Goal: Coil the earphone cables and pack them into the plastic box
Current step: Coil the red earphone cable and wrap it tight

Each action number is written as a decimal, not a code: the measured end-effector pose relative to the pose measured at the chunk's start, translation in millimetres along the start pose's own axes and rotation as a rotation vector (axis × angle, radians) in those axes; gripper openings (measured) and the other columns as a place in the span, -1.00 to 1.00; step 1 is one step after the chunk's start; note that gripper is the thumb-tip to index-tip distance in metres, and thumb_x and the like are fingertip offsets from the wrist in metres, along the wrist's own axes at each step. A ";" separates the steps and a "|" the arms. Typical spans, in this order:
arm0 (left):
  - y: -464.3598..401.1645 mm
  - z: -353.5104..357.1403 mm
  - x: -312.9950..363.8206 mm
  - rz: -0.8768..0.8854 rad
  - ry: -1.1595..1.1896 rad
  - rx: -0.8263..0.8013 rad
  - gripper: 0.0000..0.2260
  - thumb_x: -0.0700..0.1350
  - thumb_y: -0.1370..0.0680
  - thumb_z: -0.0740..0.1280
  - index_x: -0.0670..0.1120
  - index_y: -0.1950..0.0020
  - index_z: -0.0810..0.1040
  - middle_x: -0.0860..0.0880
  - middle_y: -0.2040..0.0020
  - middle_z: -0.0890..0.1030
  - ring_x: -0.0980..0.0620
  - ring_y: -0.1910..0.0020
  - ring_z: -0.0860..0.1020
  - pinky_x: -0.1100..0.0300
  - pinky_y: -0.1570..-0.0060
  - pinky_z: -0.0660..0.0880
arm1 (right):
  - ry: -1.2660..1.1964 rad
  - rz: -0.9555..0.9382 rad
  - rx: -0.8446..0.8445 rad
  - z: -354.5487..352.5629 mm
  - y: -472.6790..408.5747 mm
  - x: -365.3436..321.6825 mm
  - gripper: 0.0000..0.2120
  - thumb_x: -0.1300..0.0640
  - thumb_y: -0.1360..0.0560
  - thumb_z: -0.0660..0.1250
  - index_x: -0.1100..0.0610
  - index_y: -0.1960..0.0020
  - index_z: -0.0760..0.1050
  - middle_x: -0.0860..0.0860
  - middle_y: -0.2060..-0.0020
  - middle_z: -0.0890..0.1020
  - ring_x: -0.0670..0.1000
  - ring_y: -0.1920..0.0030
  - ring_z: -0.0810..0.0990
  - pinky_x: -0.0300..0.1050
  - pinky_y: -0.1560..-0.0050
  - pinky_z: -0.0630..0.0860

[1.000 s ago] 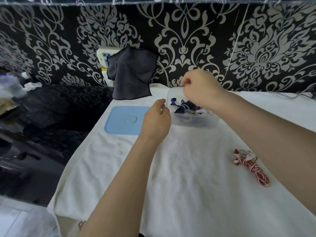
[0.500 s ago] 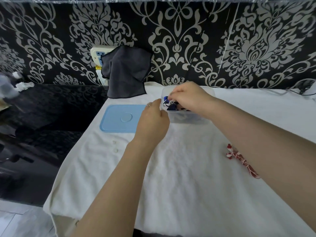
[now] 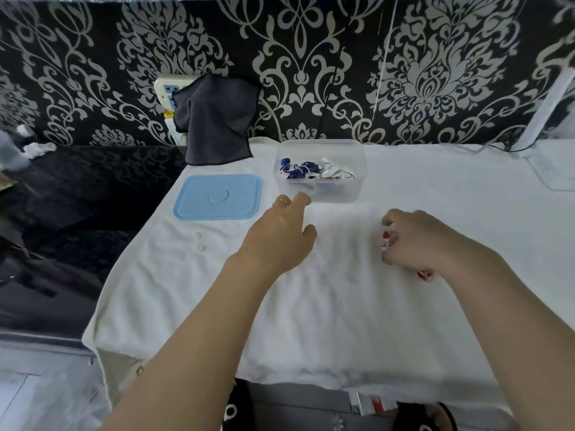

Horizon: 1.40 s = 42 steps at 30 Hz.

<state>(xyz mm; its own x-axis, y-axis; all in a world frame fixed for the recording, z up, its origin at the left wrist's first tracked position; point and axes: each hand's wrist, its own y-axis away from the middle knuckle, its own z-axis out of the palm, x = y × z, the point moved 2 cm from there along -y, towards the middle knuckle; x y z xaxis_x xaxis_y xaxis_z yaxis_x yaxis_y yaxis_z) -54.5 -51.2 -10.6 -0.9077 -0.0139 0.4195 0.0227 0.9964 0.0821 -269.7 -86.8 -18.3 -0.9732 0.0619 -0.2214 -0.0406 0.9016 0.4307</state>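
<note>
The clear plastic box point(image 3: 320, 169) sits on the white towel point(image 3: 311, 306), blue and white earphones point(image 3: 306, 171) coiled inside. Just in front of it the left hand point(image 3: 280, 241) hovers, fingers loosely spread. Farther right, the right hand point(image 3: 417, 241) curls onto the red earphones point(image 3: 387, 239).

Soft, even daylight falls on the white cloth point(image 3: 311, 306) before me, with only faint shadows under my arms. The wide lens bends the wallpaper point(image 3: 311, 73) at the edges; the corners smear, and my fingers blur slightly.
</note>
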 end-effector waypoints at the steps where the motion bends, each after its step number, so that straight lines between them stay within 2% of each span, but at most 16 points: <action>1: 2.9 1.4 -1.0 -0.007 -0.014 -0.030 -0.58 -0.02 -0.65 0.24 0.00 -0.51 0.29 -0.10 -0.30 0.44 -0.15 -0.15 0.52 0.05 -0.07 0.46 | 0.009 -0.004 0.018 1.6 0.1 2.4 -0.56 0.10 -0.44 0.36 -0.04 -0.29 0.37 0.05 -0.07 0.38 0.16 -0.11 0.44 -0.02 0.07 0.55; 3: 8.6 3.2 -3.5 -0.027 -0.031 -0.091 -0.56 0.00 -0.66 0.22 0.03 -0.53 0.25 -0.10 -0.34 0.41 -0.14 -0.20 0.50 0.06 -0.10 0.43 | 0.045 -0.009 0.064 3.0 0.8 3.5 -0.65 0.11 -0.46 0.37 0.00 -0.23 0.42 0.05 -0.06 0.38 0.16 -0.07 0.43 -0.05 0.10 0.50; 5: 12.9 4.2 -6.8 -0.045 -0.012 -0.129 -0.55 0.02 -0.66 0.22 0.06 -0.55 0.23 -0.09 -0.35 0.40 -0.12 -0.22 0.49 0.07 -0.12 0.42 | 0.014 -0.043 0.108 2.5 -0.7 3.7 -0.76 0.11 -0.45 0.39 0.04 -0.10 0.48 0.05 -0.06 0.48 0.14 -0.05 0.48 -0.07 0.08 0.49; 8: 18.1 2.4 -10.0 -0.062 0.097 -0.160 -0.55 0.03 -0.66 0.24 0.10 -0.55 0.23 -0.05 -0.34 0.42 -0.06 -0.24 0.48 0.12 -0.15 0.41 | -0.280 -0.119 0.070 -0.3 1.1 -3.7 -0.83 0.15 -0.41 0.48 0.10 0.03 0.56 0.02 0.13 0.60 0.10 0.10 0.61 -0.10 0.14 0.52; 10: 20.3 -2.4 -11.9 -0.072 0.238 -0.165 -0.56 0.03 -0.66 0.27 0.13 -0.53 0.27 0.00 -0.34 0.45 0.02 -0.21 0.48 0.19 -0.07 0.40 | -0.598 -0.173 -0.053 -0.1 6.8 -17.9 -0.84 0.24 -0.42 0.49 0.16 0.01 0.60 0.08 0.19 0.64 0.12 0.19 0.69 -0.04 0.12 0.64; 13: 24.9 -13.8 -14.3 -0.125 0.560 -0.177 -0.60 -0.02 -0.63 0.33 0.20 -0.45 0.37 0.09 -0.32 0.50 0.12 -0.19 0.54 0.26 0.05 0.50 | -0.956 -0.219 -0.243 0.1 15.1 -42.8 -0.79 0.36 -0.49 0.40 0.21 -0.11 0.61 0.13 0.14 0.68 0.06 0.17 0.67 -0.11 0.11 0.63; 17: 27.4 -24.1 -19.8 -0.135 0.845 -0.165 -0.71 -0.13 -0.63 0.33 0.10 -0.33 0.50 0.03 -0.19 0.65 0.08 -0.11 0.67 0.08 -0.24 0.57 | -1.210 -0.239 -0.325 -5.6 16.7 -64.9 -0.76 0.42 -0.55 0.31 0.26 -0.17 0.59 0.24 0.01 0.71 0.19 0.06 0.72 -0.05 -0.06 0.66; 21: 26.3 -27.0 -29.6 -0.172 0.916 -0.172 -0.85 -0.14 -0.62 0.34 -0.09 -0.19 0.55 -0.12 -0.07 0.71 0.00 0.07 0.71 0.04 -0.16 0.63 | -1.173 -0.299 -0.417 1.9 17.7 -83.5 -0.79 0.37 -0.59 0.29 0.28 -0.21 0.56 0.26 0.03 0.70 0.18 0.06 0.71 0.03 -0.15 0.64; 25: 22.2 -29.2 -41.7 -0.175 0.833 -0.149 -0.92 -0.18 -0.63 0.30 -0.14 -0.07 0.56 -0.17 -0.01 0.71 0.03 0.20 0.66 0.06 -0.04 0.64 | -1.166 -0.316 -0.505 5.7 18.5 -97.6 -0.80 0.30 -0.63 0.26 0.36 -0.21 0.49 0.34 0.00 0.68 0.15 0.13 0.71 -0.04 0.13 0.67; 28: 18.9 -31.6 -47.3 -0.173 0.796 -0.145 -0.90 -0.16 -0.63 0.29 -0.14 -0.07 0.57 -0.16 0.00 0.71 0.04 0.23 0.64 0.12 0.07 0.61 | -1.106 -0.335 -0.519 7.0 17.3 -104.9 -0.80 0.21 -0.66 0.24 0.35 -0.15 0.51 0.31 -0.02 0.69 0.13 0.12 0.71 -0.09 0.20 0.62; 31: 16.5 -33.7 -55.0 -0.178 0.735 -0.141 -0.88 -0.15 -0.64 0.27 -0.14 -0.07 0.59 -0.09 0.06 0.71 0.08 0.23 0.62 0.22 0.17 0.57 | -1.088 -0.342 -0.527 8.2 14.7 -112.6 -0.77 0.16 -0.67 0.21 0.31 -0.08 0.55 0.23 0.07 0.73 0.13 0.13 0.73 -0.14 0.29 0.59; 33: 14.7 -35.1 -59.3 -0.184 0.728 -0.138 -0.87 -0.15 -0.64 0.27 -0.14 -0.06 0.60 -0.08 0.05 0.70 0.09 0.23 0.62 0.22 0.16 0.57 | -1.083 -0.334 -0.527 10.2 13.4 -116.2 -0.75 0.14 -0.68 0.20 0.30 -0.08 0.56 0.21 0.10 0.73 0.15 0.13 0.74 -0.17 0.34 0.57; 37: 11.6 -38.6 -62.4 -0.157 0.752 -0.139 -0.91 -0.15 -0.63 0.31 -0.11 -0.06 0.60 -0.10 0.03 0.70 0.08 0.20 0.65 0.11 0.07 0.59 | -1.059 -0.319 -0.545 14.3 8.9 -124.0 -0.69 0.07 -0.70 0.14 0.25 -0.13 0.56 0.24 0.00 0.72 0.20 0.08 0.74 -0.17 0.37 0.55; 42: 11.2 -41.6 -60.3 -0.073 0.660 -0.138 -0.93 -0.14 -0.58 0.38 -0.05 -0.05 0.62 -0.07 0.03 0.69 0.13 0.20 0.63 0.06 0.04 0.62 | -1.032 -0.304 -0.560 14.3 6.0 -127.9 -0.59 -0.01 -0.72 0.04 0.24 -0.16 0.55 0.19 0.03 0.74 0.16 0.09 0.75 -0.18 0.35 0.53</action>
<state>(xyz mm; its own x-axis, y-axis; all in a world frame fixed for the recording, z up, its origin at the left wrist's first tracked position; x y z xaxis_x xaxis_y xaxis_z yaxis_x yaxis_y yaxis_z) 18.0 -42.7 2.6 -0.4634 -0.1727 0.8692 0.0647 0.9716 0.2276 -142.2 -83.2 0.0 -0.2788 0.4223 -0.8625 -0.5771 0.6442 0.5019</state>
